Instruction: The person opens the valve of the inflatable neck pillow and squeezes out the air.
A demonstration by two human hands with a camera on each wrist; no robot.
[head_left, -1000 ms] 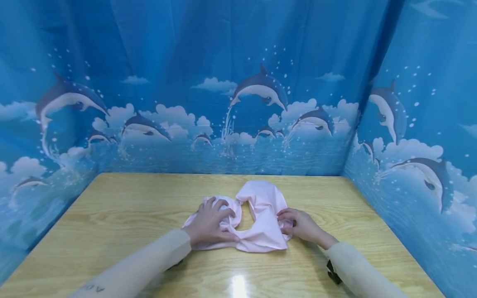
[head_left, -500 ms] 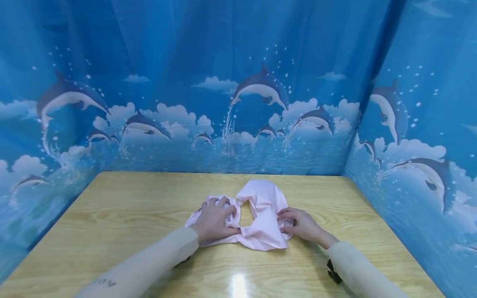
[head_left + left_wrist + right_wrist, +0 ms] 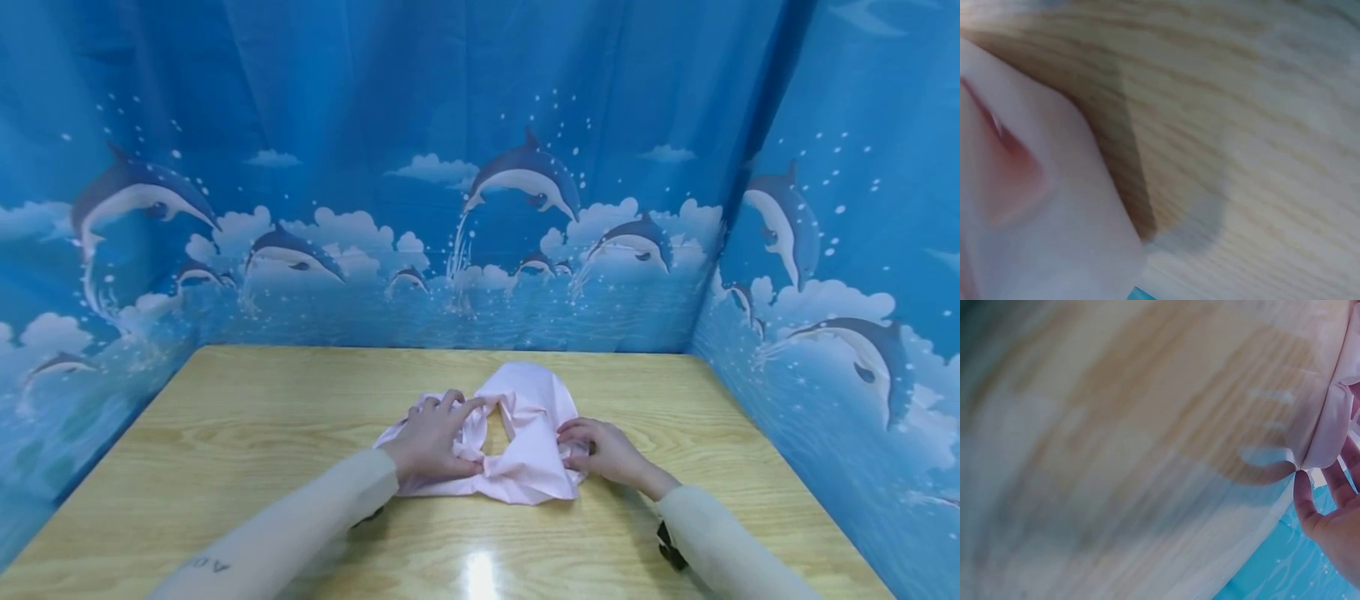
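Note:
A pale pink cloth (image 3: 525,467) lies crumpled on the wooden table, with an opening in its middle that shows bare wood. My left hand (image 3: 435,437) grips its bunched left part, fingers bent over the folds and thumb along the lower edge of the opening. Over at the right edge, my right hand (image 3: 603,454) pinches a small gathered bit between thumb and fingers. The right wrist view shows the thumb (image 3: 1305,497) right at the hanging border of the cloth (image 3: 1329,431). Close and blurred, a pale surface fills the left of the left wrist view.
The light wood table (image 3: 285,400) extends around the cloth, its far edge meeting a blue dolphin-print curtain (image 3: 337,167). The curtain continues down the right side (image 3: 847,292). A bright light reflection (image 3: 480,575) shows on the table's near part.
My left hand has shifted slightly right, and its index finger has moved out toward the opening's upper edge. The opening looks narrower. My right hand stays in place.

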